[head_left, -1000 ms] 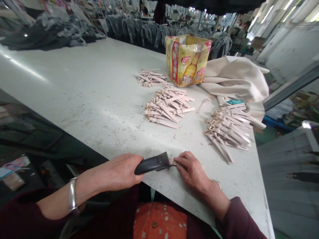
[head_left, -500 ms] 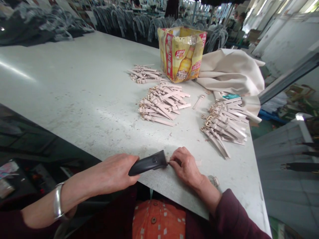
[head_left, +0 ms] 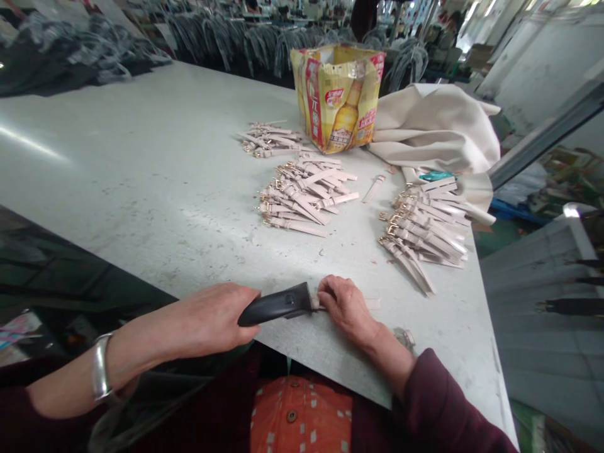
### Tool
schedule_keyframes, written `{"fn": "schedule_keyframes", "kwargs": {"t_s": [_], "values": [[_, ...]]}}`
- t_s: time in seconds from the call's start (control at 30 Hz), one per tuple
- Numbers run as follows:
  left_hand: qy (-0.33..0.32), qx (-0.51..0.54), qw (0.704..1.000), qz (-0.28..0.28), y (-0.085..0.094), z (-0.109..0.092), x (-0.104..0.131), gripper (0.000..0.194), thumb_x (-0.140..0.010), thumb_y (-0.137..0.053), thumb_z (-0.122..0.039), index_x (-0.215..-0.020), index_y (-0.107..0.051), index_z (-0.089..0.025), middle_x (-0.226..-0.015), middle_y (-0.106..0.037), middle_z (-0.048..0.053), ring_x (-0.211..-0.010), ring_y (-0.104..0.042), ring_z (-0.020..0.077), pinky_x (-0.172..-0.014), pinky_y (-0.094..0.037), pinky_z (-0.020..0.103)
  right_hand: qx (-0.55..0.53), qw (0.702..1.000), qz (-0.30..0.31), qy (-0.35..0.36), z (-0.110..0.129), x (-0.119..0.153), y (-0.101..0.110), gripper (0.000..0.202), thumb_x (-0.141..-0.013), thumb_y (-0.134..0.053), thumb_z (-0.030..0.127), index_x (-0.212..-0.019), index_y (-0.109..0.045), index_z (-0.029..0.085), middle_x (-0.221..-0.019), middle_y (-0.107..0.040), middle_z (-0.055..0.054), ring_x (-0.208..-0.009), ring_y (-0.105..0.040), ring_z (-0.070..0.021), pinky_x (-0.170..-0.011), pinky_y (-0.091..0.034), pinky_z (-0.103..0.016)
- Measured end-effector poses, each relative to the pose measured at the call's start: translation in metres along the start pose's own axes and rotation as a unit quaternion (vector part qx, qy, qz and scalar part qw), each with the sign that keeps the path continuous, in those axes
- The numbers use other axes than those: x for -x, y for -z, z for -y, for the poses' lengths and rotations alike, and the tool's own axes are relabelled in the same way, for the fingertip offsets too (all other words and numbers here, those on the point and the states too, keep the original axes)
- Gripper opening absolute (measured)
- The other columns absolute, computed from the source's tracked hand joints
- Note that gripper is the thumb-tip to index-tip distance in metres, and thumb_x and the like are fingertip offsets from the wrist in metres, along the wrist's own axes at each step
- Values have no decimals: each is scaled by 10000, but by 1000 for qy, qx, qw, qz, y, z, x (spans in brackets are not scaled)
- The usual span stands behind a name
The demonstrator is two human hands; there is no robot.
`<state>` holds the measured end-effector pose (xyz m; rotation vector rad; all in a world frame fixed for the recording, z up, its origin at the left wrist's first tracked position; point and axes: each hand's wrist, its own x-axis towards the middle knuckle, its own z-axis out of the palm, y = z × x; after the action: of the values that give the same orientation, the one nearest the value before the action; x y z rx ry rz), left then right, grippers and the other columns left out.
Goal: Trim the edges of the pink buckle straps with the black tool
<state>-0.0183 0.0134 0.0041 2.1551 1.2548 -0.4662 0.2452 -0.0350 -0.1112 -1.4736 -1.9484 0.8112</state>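
Note:
My left hand [head_left: 212,318] is wrapped round a black handheld tool [head_left: 278,303] close to the table's front edge. The tool's wide end points right, towards my right hand [head_left: 343,305]. My right hand's fingers are pinched together on a pale strap [head_left: 372,303], which shows on both sides of them; its left end meets the tool's tip. Beyond my hands lies a heap of pale buckled straps [head_left: 306,195], with a second heap [head_left: 425,226] to the right and a smaller pile [head_left: 268,139] farther back.
A yellow printed box [head_left: 337,104] stands at the back beside a crumpled cream sheet [head_left: 434,129]. One loose strap [head_left: 375,189] lies between the heaps. A small clear object [head_left: 406,338] sits by my right wrist. Dark material [head_left: 70,53] covers the back left of the table [head_left: 141,189].
My left hand and the black tool have shifted slightly to the left. My right hand has stayed almost in place, and a little more of a gap shows between it and the tool.

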Motion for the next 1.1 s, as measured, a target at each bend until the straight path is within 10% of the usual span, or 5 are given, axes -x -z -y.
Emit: {"fn": "schedule_keyframes", "kwargs": {"t_s": [0.27, 0.67, 1.1], "values": [[-2, 21, 1000, -10, -2, 6, -4, 161, -815, -593, -334, -831, -720, -235, -774, -792, 35, -673, -705, 214, -607, -420, 304, -73, 996, 23, 43, -3, 9, 13, 367, -754, -768, 10, -1046, -701, 223, -888, -700, -1, -837, -654, -194, -835, -511, -334], [13, 10, 1000, -19, 0, 0, -6, 206, -809, -610, -357, -872, -751, -221, -836, -800, 81, -742, -730, 249, -655, -445, 321, -45, 993, -47, 97, -13, 13, 4, 158, -971, -647, 110, -891, -741, 209, -1113, -747, -101, -1006, -739, -221, -906, -588, -347], [12, 1, 1000, 1, -2, -9, -4, 198, -813, -595, -358, -858, -727, -217, -857, -811, 104, -757, -739, 260, -648, -449, 323, 138, 985, -107, -16, -10, -7, -17, 99, -1038, -533, 233, -967, -602, 234, -739, -687, -29, -645, -621, -201, -652, -419, -284]]}}
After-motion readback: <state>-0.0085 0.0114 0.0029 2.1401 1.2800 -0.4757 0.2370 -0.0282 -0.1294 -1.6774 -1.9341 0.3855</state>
